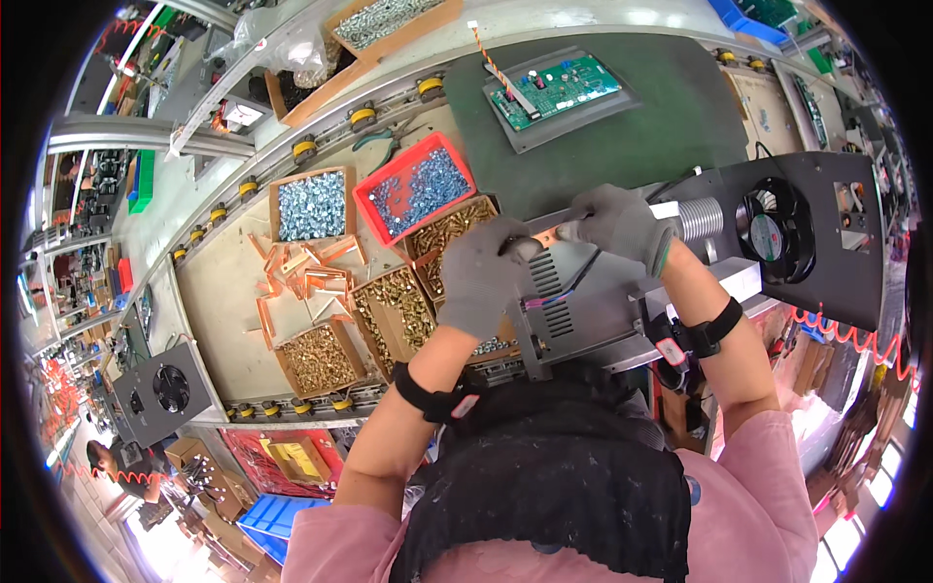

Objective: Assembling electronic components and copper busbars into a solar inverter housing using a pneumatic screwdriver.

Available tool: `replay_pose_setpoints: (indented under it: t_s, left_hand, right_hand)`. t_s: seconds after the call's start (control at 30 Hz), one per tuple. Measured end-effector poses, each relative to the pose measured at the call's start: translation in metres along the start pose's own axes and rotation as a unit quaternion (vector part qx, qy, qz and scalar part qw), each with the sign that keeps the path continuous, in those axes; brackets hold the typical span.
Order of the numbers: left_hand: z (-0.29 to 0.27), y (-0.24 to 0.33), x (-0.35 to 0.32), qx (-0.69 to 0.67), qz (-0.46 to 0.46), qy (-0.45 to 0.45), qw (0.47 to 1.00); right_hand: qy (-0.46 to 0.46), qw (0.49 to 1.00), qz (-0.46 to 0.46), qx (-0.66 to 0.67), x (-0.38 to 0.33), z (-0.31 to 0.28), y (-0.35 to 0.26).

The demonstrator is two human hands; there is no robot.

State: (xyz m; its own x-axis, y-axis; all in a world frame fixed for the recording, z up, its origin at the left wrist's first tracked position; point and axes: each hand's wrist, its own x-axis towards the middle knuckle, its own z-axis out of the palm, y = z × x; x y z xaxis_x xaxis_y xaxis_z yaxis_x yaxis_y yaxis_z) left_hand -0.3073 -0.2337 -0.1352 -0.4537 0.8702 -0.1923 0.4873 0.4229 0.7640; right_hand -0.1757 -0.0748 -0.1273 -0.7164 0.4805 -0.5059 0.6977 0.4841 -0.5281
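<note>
Both my hands wear grey gloves and work over the far edge of a grey metal chassis (pixel 607 306) with slotted vents. My left hand (pixel 483 277) is at its left corner, fingers curled in; what they hold is hidden. Between the hands shows a short copper strip (pixel 547 236). My right hand (pixel 614 227) is closed at the strip's right end, its fingertips pressed on it. A ribbed silver cylinder (pixel 702 220) lies right of that hand. Further right stands a dark panel (pixel 847 233) with a black fan (pixel 775 231).
Left of the chassis are a red tray of screws (pixel 413 189), a carton of silvery fasteners (pixel 311 206), cartons of brass-coloured fasteners (pixel 319 358) and loose copper brackets (pixel 309 277). A green circuit board (pixel 556 90) lies on the dark mat (pixel 671 126). Rollers (pixel 362 117) line the bench's far edge.
</note>
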Motion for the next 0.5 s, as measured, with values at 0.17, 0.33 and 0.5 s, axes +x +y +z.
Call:
replay_pose_setpoints:
  t_s: [0.17,0.33,0.5]
  left_hand:
    - [-0.001,0.022,0.003,-0.165,-0.069,-0.062,0.982]
    - [0.011,0.016,0.016,-0.045,-0.042,-0.042,0.997]
    - [0.017,0.022,0.031,0.065,-0.045,-0.096,0.992]
  right_hand:
    - [-0.014,1.0,0.022,-0.001,0.001,-0.01,0.004]
    - [-0.016,0.999,0.021,-0.023,-0.002,-0.013,0.003]
    - [-0.058,0.998,0.034,0.002,-0.003,-0.018,0.008]
